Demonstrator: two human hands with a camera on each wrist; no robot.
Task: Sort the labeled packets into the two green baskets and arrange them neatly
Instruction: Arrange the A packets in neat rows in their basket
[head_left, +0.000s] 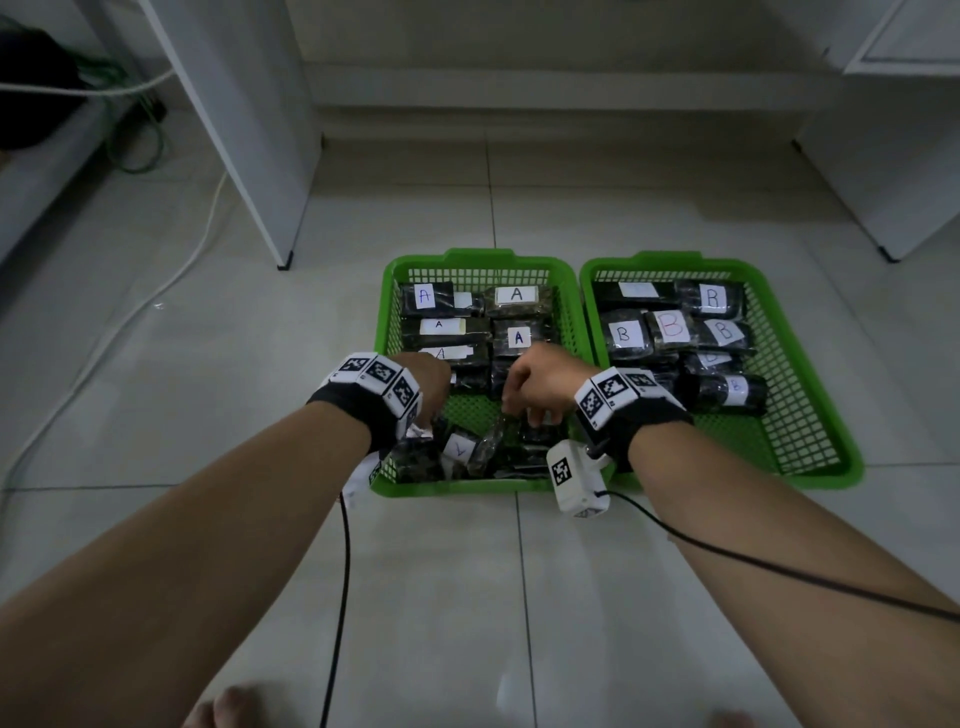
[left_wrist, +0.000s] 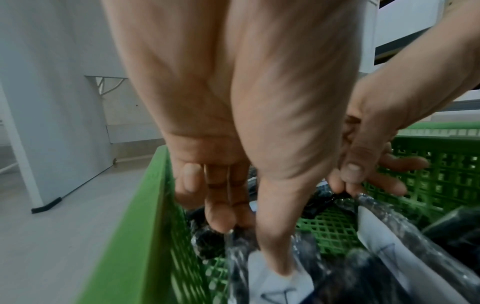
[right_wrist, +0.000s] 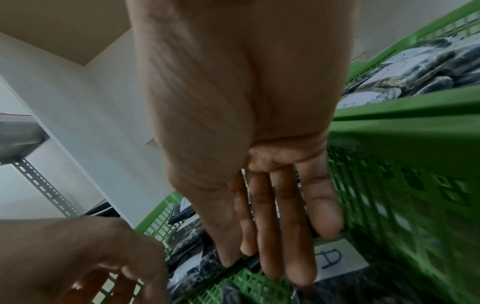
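Two green baskets stand side by side on the tiled floor. The left basket (head_left: 385, 312) holds dark packets labelled A (head_left: 516, 294), the right basket (head_left: 810, 364) packets labelled B (head_left: 671, 326). Both hands reach into the near end of the left basket, where loose packets lie in a heap. My left hand (left_wrist: 249, 244) pinches the top edge of a clear-wrapped dark packet (left_wrist: 265, 286) between thumb and fingers. My right hand (right_wrist: 246, 265) pinches the top edge of a neighbouring packet (left_wrist: 384, 236) with a white label. Another A packet (right_wrist: 330, 259) lies under the right fingers.
A white panel with a black foot (head_left: 249, 145) stands left of the baskets, and white furniture (head_left: 893, 156) at the right. A white cable (head_left: 156, 296) trails over the floor. Black camera cables (head_left: 340, 597) hang from both wrists. Toes (head_left: 228, 706) show at the bottom.
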